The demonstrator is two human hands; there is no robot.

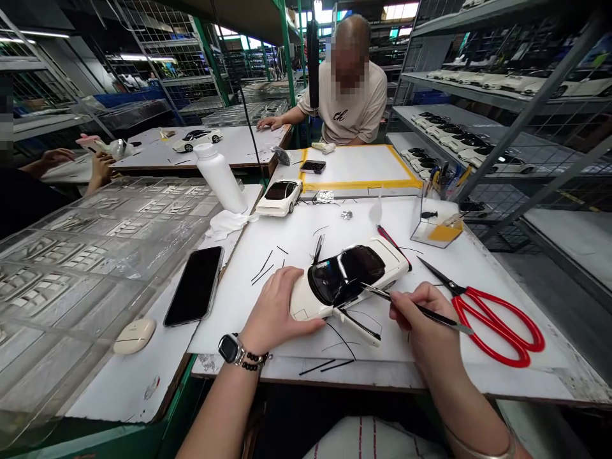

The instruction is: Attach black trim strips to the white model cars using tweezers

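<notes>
A white model car (303, 296) with a dark cabin sits on the white work board, its near door swung out. My left hand (277, 312) is wrapped round the front end of the car, thumb on the near side and fingers on the far side. In my right hand (423, 319) are dark metal tweezers (437, 317), pinched between thumb and fingers. Their tips reach the car's side window by the open door. Thin black strips (262, 268) lie scattered on the board. Red-handled scissors (497, 325) rest just right of my right hand.
A phone (194, 287), an earbud case (134, 336) and a white bottle (220, 178) stand left. Another model car (280, 197) is behind, a clear box (437, 223) at the back right. A person (354, 95) sits opposite; another person's hands (100, 167) show far left.
</notes>
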